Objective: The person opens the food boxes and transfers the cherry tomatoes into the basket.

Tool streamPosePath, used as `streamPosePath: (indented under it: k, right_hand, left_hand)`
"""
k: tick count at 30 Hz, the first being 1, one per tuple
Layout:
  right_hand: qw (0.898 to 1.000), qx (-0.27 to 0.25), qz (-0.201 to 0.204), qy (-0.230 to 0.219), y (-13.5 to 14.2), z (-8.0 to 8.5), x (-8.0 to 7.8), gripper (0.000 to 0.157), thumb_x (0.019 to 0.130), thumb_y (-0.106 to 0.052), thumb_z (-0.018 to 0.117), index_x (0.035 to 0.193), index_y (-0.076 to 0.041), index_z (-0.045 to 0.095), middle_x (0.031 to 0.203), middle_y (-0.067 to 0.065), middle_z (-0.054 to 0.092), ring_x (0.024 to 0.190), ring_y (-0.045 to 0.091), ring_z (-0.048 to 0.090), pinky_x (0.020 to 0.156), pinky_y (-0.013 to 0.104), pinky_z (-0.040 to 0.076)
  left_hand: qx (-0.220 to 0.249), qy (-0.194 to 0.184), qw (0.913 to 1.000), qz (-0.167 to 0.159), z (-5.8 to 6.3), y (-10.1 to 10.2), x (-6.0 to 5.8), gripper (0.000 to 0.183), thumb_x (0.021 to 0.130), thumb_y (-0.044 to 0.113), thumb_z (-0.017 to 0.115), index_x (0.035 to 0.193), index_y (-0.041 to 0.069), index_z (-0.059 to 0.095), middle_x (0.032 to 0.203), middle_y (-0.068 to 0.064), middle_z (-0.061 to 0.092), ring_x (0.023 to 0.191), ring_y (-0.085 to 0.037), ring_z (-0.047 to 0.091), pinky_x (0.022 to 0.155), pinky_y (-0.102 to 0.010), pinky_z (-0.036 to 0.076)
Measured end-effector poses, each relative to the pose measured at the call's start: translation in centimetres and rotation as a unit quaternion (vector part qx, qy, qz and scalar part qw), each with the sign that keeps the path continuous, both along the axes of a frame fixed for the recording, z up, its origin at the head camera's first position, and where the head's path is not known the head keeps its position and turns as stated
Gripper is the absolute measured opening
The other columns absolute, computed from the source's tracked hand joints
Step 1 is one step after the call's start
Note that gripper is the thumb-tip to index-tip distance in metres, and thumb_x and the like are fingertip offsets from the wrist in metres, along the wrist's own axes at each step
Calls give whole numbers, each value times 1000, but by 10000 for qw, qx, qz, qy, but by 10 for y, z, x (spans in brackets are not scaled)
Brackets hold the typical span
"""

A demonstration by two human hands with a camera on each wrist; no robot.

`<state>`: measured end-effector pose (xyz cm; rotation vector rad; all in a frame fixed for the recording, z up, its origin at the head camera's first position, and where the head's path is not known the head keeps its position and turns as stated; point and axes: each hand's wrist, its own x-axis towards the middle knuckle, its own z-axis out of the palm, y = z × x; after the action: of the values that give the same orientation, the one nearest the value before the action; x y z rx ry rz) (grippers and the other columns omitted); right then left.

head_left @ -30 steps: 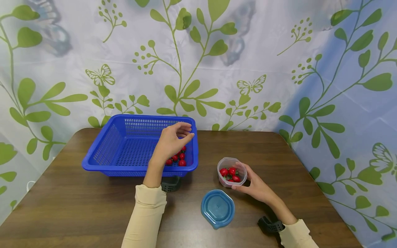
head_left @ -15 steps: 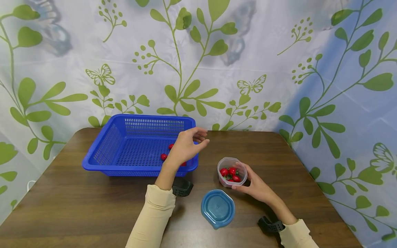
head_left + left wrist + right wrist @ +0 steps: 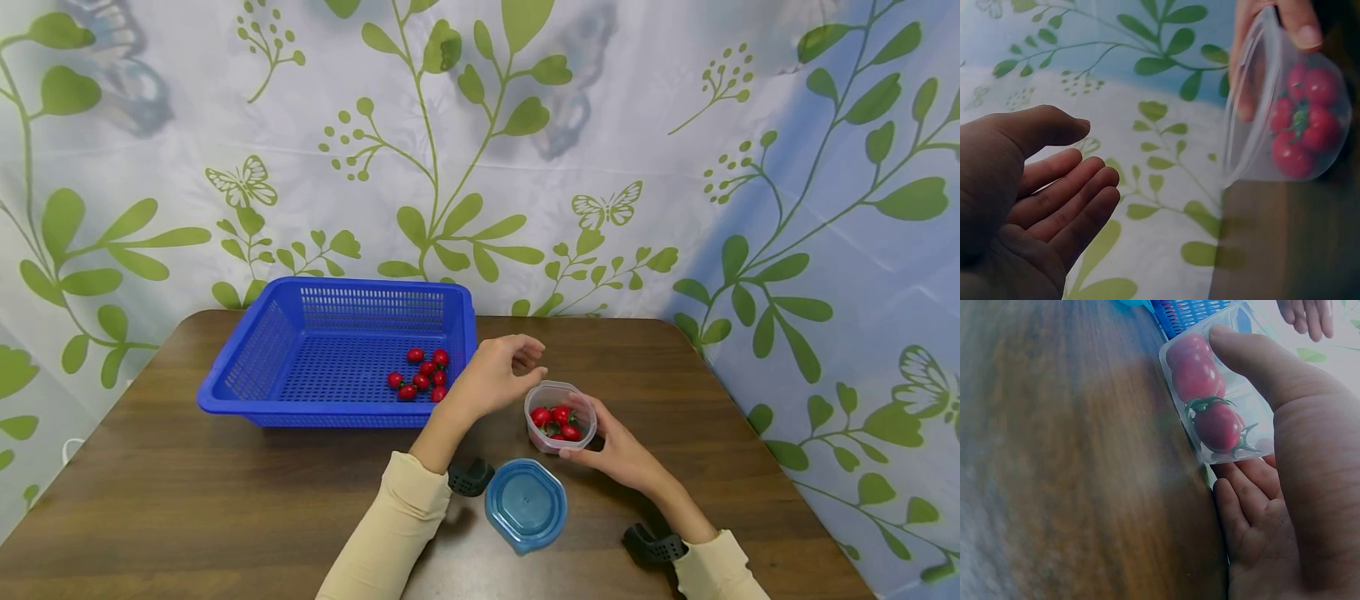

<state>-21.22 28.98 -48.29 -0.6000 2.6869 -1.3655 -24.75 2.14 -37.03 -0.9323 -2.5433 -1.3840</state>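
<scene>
My left hand [image 3: 491, 375] hovers just left of the small clear plastic container [image 3: 535, 432], over the basket's right side. In the left wrist view its thumb and loosely bent fingers [image 3: 1063, 194] stand apart with nothing between them. My right hand [image 3: 621, 457] grips the container from the right, thumb on the near side and fingers behind. Several cherry tomatoes [image 3: 1217, 427], some with green stems, lie inside it. More cherry tomatoes [image 3: 422, 381] are gathered in the right part of the blue basket [image 3: 315, 407].
A round blue lid [image 3: 527, 504] with a tab lies on the wooden table [image 3: 187, 500] in front of the container. Behind the table hangs a white cloth [image 3: 285, 225] printed with green leaves. Dark bands [image 3: 471, 477] sit at both wrists.
My left hand has moved right from over the basket to beside the container, uncovering the tomatoes in the basket. My right hand and the container have stayed put.
</scene>
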Motion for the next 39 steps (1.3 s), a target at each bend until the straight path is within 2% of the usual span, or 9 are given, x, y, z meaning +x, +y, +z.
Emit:
streamPosePath:
  k: [9,17,23,30,39]
  right_hand:
    - [9998,16,-34,-185,0,1,1,89,88,-33,84,157,-17,31,160,15,43,146,44,41,115,68,33]
    - [9996,-66,-36,-281,1,3,2,88,88,-31,84,157,-17,31,156,14,46,138,39,51,113,63,40]
    - [9997,11,-37,-224,0,3,2,88,88,-33,83,158,-18,31,157,14,45,139,39,51,113,64,39]
    - [9998,81,-103,-170,1,0,1,88,87,-35,84,157,-20,33,156,13,47,139,39,51,113,65,38]
    - [9998,96,-82,-147,2,-1,1,89,87,-35,84,157,-21,32,156,13,46,139,40,50,113,66,38]
  left_hand:
    - [-189,-304,9991,-246,-10,17,6,31,95,11,72,124,1,69,117,-13,74,107,-25,71,96,-39,59]
    - [-653,-143,9970,-397,-22,35,7,32,95,15,74,123,1,70,117,-12,74,103,-19,72,90,-21,57]
    - [-940,-159,9947,-396,-29,42,8,33,94,18,76,123,3,71,113,-8,75,102,-16,72,88,-18,56]
    - [-1268,-208,9911,-360,-35,51,7,34,92,17,77,123,3,71,115,-9,75,102,-20,73,86,-21,59]
    - [-1660,-162,9855,-300,-43,58,9,35,92,17,77,125,4,71,114,-9,75,92,-16,71,80,-20,59]
